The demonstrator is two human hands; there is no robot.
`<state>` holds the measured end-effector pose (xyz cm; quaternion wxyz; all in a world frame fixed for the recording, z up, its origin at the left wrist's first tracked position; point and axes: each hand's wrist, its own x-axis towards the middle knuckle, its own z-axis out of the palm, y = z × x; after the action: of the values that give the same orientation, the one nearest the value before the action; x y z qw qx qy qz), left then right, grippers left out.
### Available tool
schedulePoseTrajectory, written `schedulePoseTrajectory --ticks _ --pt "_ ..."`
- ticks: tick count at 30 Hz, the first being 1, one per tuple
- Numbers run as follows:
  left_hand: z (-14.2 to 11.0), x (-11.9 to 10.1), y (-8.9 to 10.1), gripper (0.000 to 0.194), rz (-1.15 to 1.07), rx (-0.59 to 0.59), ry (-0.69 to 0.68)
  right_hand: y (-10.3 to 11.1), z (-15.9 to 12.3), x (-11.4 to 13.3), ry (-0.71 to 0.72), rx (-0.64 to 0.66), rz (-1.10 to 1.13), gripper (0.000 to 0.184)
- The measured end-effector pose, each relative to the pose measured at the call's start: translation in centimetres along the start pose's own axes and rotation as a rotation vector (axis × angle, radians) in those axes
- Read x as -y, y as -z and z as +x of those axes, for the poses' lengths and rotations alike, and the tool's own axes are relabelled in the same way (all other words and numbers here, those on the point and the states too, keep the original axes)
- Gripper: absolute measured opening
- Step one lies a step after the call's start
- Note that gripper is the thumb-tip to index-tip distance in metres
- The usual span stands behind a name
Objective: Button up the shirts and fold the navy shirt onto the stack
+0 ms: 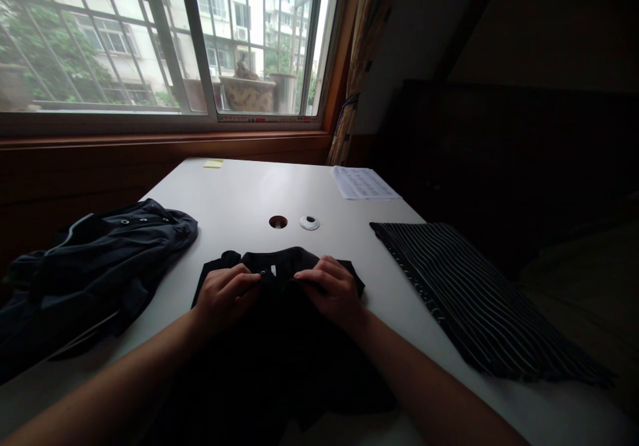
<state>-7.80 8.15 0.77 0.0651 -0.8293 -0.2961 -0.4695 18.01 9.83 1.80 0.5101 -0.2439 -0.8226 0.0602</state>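
A black collared shirt lies spread on the white table, its collar toward the window. A small pale label shows inside the neck opening. My left hand pinches the shirt's collar on the left, close to a small button. On the other side, my right hand has its fingers closed on the collar edge. The fingertips of both hands are a short gap apart. Much of the shirt's lower part is dark, and its details cannot be made out.
A crumpled dark garment with snaps lies on the left. To the right is a striped black cloth. The table has a round hole, a white cap, papers and a yellow note. A barred window stands behind.
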Motion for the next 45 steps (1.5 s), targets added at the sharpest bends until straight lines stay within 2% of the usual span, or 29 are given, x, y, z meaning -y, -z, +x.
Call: schedulePoseTrajectory --ticks 12,16,23,28,31,35,40,45 --pt "0.6 -0.4 0.2 0.007 0.009 -0.014 -0.005 0.0 -0.1 0.1 -0.038 0.022 -0.005 0.012" --pt "0.3 -0.1 0.0 0.006 -0.001 -0.005 0.049 0.2 -0.1 0.1 -0.079 0.007 -0.002 0.012" --pt "0.0 0.4 -0.4 0.004 -0.017 0.080 0.209 0.6 -0.3 -0.2 -0.270 -0.121 -0.007 0.011" --pt "0.1 0.4 -0.6 0.013 0.009 0.205 0.284 0.6 -0.4 -0.4 -0.315 -0.133 -0.003 0.011" --pt "0.1 0.7 -0.9 0.026 0.027 0.295 0.248 0.6 -0.3 -0.4 -0.321 -0.128 -0.008 0.009" --pt "0.0 1.0 -1.1 0.023 0.026 0.386 0.168 0.5 -0.3 -0.4 -0.335 -0.128 -0.006 0.008" --pt "0.2 1.0 -1.1 0.019 0.024 0.354 0.141 0.3 -0.4 -0.8 -0.429 -0.157 -0.032 0.003" --pt "0.1 0.9 -1.1 0.017 0.029 0.340 0.150 0.2 -0.5 -1.3 -0.537 -0.195 -0.025 0.005"
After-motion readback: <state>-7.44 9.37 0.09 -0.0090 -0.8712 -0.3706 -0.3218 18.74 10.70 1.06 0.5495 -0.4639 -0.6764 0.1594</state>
